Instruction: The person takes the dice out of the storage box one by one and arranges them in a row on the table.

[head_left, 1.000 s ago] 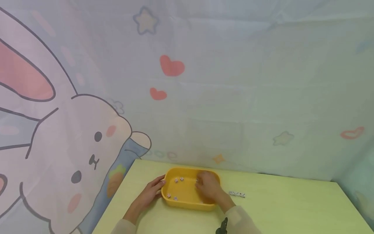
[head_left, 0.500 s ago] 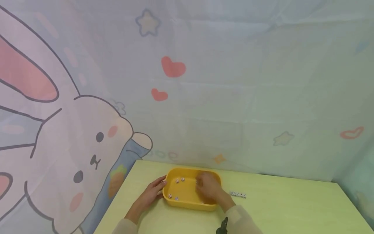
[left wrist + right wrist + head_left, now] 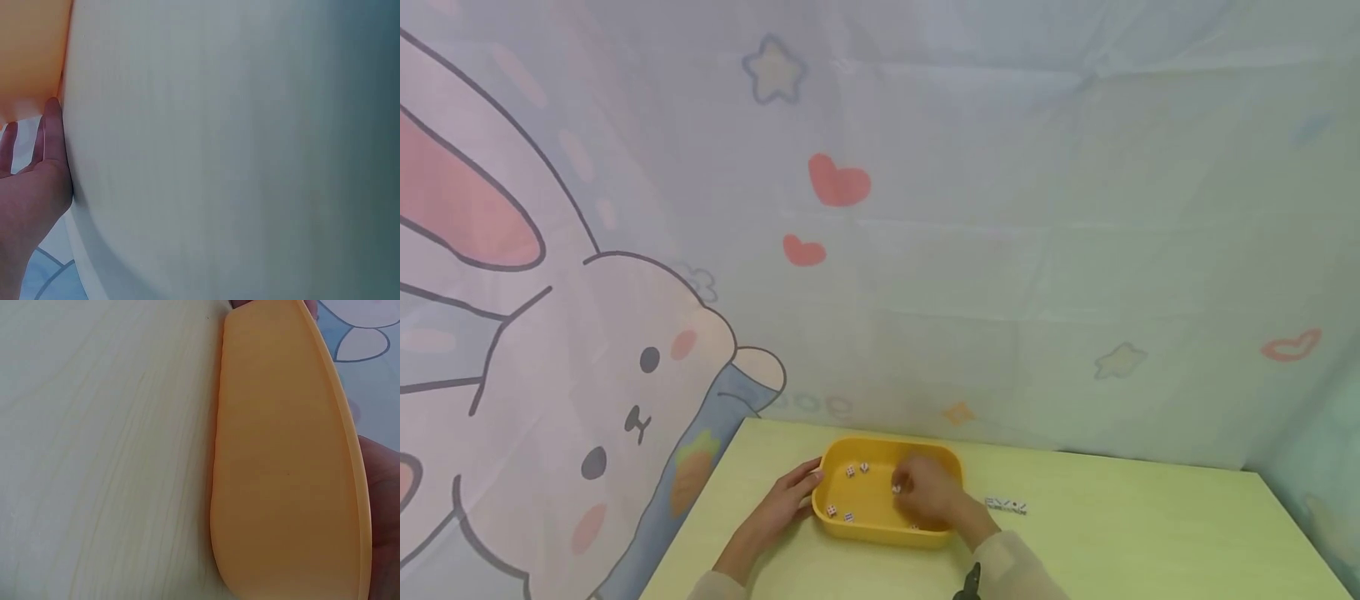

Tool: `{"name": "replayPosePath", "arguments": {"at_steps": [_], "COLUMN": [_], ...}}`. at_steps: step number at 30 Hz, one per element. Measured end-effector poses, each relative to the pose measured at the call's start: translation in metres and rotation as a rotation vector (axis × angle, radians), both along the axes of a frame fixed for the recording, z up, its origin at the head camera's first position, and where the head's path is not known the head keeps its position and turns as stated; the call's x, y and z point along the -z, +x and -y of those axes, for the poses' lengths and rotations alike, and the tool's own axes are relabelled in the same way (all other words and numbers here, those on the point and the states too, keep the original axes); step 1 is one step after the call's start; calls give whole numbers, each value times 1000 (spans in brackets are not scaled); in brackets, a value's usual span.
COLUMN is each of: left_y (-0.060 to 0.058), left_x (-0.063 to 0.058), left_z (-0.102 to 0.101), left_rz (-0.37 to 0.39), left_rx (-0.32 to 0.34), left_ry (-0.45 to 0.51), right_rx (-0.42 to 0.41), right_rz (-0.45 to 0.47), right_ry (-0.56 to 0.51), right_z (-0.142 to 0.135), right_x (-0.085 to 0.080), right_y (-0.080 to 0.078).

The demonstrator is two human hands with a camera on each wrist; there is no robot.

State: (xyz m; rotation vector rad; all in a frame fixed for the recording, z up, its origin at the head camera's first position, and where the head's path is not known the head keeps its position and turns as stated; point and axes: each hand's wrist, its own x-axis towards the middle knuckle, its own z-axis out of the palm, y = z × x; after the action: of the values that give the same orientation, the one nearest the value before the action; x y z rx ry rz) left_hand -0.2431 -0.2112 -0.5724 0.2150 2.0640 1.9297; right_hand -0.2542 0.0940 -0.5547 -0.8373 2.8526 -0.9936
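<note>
A yellow tray (image 3: 887, 536) stands on the table, with several small white dice in it. My left hand (image 3: 780, 508) is at the tray's left end, its fairly straight fingers touching the outer wall; the left wrist view shows these fingers (image 3: 54, 131) against the tray (image 3: 31, 56). Inside the tray's right half, my right hand (image 3: 928, 492) pinches a die (image 3: 897, 489) between curled fingers and thumb. Loose dice lie toward the left, among them one die (image 3: 831, 510) near the front corner. The tray wall (image 3: 281, 450) hides most of the right hand in the right wrist view.
Right of the tray, a short row of white dice (image 3: 1006, 506) lies on the pale yellow-green table (image 3: 1135, 533). One die (image 3: 914, 527) sits by the tray's front wall under the right wrist. A printed cloth (image 3: 925, 250) with a rabbit hangs behind the table.
My right hand has shifted slightly within the tray, and a die now shows at its fingertips. The left hand stays at the tray's end. The head view has tilted slightly.
</note>
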Motion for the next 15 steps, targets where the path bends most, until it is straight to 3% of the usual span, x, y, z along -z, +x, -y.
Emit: {"name": "replayPosePath", "arguments": {"at_steps": [9,15], "left_y": [0,0], "left_x": [1,1], "left_z": [0,0], "left_rz": [0,3], "left_rx": [12,-3], "left_ry": [11,4], "right_rx": [-18,-41], "right_rz": [30,-6], "right_ry": [68,101], "right_z": [2,3], "right_x": [-2,-3], "right_y": [2,3]}}
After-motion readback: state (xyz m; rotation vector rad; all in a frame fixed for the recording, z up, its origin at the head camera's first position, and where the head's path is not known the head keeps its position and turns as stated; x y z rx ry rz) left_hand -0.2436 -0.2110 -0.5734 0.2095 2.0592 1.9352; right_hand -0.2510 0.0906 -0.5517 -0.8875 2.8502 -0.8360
